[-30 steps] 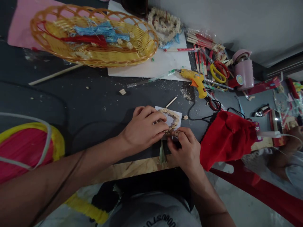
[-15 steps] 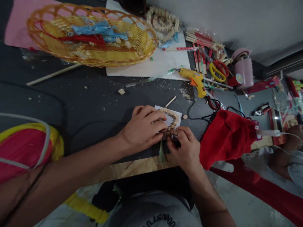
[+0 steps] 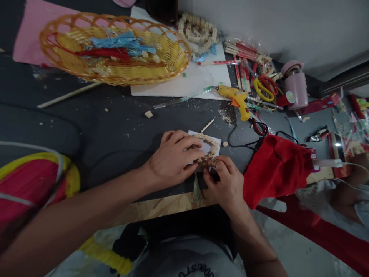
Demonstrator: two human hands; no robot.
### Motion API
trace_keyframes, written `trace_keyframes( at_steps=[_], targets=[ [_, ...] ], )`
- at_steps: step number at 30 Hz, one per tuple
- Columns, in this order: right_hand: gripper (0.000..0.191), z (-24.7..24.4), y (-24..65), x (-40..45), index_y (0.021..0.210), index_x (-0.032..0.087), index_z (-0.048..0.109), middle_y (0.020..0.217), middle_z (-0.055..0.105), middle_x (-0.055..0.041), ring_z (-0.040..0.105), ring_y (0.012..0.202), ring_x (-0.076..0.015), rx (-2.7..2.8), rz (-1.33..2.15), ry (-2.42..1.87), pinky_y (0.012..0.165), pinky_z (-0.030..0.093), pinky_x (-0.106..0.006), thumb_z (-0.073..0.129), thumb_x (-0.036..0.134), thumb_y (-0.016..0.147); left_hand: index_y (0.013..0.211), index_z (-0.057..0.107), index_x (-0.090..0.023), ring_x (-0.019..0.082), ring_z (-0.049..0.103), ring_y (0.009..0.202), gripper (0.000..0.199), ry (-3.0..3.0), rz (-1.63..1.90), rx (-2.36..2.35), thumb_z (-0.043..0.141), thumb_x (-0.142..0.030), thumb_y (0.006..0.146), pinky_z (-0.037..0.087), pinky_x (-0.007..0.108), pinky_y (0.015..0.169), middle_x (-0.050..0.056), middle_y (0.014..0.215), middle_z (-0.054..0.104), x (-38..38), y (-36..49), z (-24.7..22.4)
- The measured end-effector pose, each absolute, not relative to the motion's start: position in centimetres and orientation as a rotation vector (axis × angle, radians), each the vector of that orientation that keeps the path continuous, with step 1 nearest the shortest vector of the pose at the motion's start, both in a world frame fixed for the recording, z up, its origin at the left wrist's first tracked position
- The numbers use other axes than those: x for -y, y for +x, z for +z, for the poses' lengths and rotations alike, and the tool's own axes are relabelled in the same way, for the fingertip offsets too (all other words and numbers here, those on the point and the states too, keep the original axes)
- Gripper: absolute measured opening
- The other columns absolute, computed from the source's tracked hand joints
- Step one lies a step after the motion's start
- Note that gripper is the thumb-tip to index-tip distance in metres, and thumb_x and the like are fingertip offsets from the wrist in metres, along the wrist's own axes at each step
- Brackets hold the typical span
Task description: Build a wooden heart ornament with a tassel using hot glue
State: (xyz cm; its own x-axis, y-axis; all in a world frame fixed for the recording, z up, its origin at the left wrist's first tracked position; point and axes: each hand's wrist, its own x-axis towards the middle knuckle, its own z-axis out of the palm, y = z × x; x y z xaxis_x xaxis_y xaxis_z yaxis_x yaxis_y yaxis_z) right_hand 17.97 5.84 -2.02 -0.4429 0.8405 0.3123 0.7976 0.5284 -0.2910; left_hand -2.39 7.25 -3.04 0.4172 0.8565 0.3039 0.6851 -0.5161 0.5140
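Note:
A ring of small pale wooden pieces [image 3: 214, 147] lies on a white paper card [image 3: 218, 141] near the table's front edge. My left hand [image 3: 180, 154] curls over the ring's left side, its fingertips pressing on it. At the lower right of the ring, my right hand [image 3: 225, 177] has thumb and index finger closed on its edge; any small piece between them is hidden. A pale green tassel [image 3: 197, 191] hangs below the ring, between the hands. A short stick [image 3: 207, 125] and a small wooden bit [image 3: 225, 144] lie beside the card.
A yellow glue gun [image 3: 235, 100] lies beyond my hands. Behind are a woven basket [image 3: 115, 79] with tassels, chopsticks [image 3: 243, 52], scissors [image 3: 263, 90] and a pink bottle [image 3: 296, 90]. A red cloth [image 3: 271, 165] lies at right, near another person's arm [image 3: 353, 173].
The view has shifted slightly, so the basket sits a little lower and further right in the picture. Both hands keep nearly the same place at the ring, with only slight finger movement.

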Motion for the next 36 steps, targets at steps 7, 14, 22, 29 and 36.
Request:
trace_keyframes(
  at_steps=[7,14,22,29,36],
  targets=[
    [0.002,-2.1,17.98,-5.85,0.085,0.02,0.061,0.092,0.07,-0.0063,0.067,0.081,-0.0191,2.359,0.119,-1.33,0.068,0.054,-0.029,0.062,0.022,0.087,0.082,0.074,-0.026,0.026,0.052,0.104,0.018,2.353,0.808,-1.346,0.058,-0.023,0.089,0.035,0.045,0.085,0.005,0.113,0.066,-7.21,-2.36,-3.01],
    [0.004,-1.85,17.89,-5.82,0.086,0.022,0.061,0.094,0.07,-0.0058,0.066,0.082,-0.0179,2.374,0.116,-1.364,0.068,0.053,-0.028,0.06,0.024,0.089,0.088,0.074,-0.027,0.027,0.052,0.106,0.018,2.402,0.795,-1.319,0.057,-0.023,0.09,0.035,0.045,0.086,0.005,0.114,0.067,-7.27,-2.56,-3.13],
    [0.002,-1.85,17.29,-5.72,0.085,0.022,0.06,0.091,0.069,-0.0045,0.064,0.078,-0.017,2.372,0.095,-1.421,0.063,0.049,-0.026,0.059,0.021,0.086,0.085,0.073,-0.025,0.027,0.051,0.106,0.016,2.388,0.795,-1.327,0.057,-0.02,0.086,0.035,0.046,0.086,0.004,0.112,0.068,-7.21,-2.41,-3.14],
    [0.006,-1.5,17.28,-5.84,0.083,0.022,0.06,0.088,0.069,-0.0037,0.065,0.079,-0.017,2.398,0.11,-1.414,0.064,0.049,-0.026,0.059,0.023,0.089,0.088,0.072,-0.026,0.027,0.052,0.105,0.015,2.383,0.791,-1.309,0.057,-0.021,0.087,0.035,0.046,0.085,0.003,0.111,0.068,-7.21,-2.46,-3.02],
    [0.012,-1.59,17.4,-5.86,0.08,0.021,0.059,0.083,0.069,-0.0046,0.066,0.078,-0.0165,2.345,0.196,-1.403,0.071,0.052,-0.028,0.056,0.023,0.092,0.089,0.071,-0.026,0.027,0.053,0.105,0.013,2.387,0.784,-1.334,0.059,-0.023,0.089,0.034,0.046,0.085,0.003,0.109,0.069,-7.18,-2.34,-3.04]
  ],
)
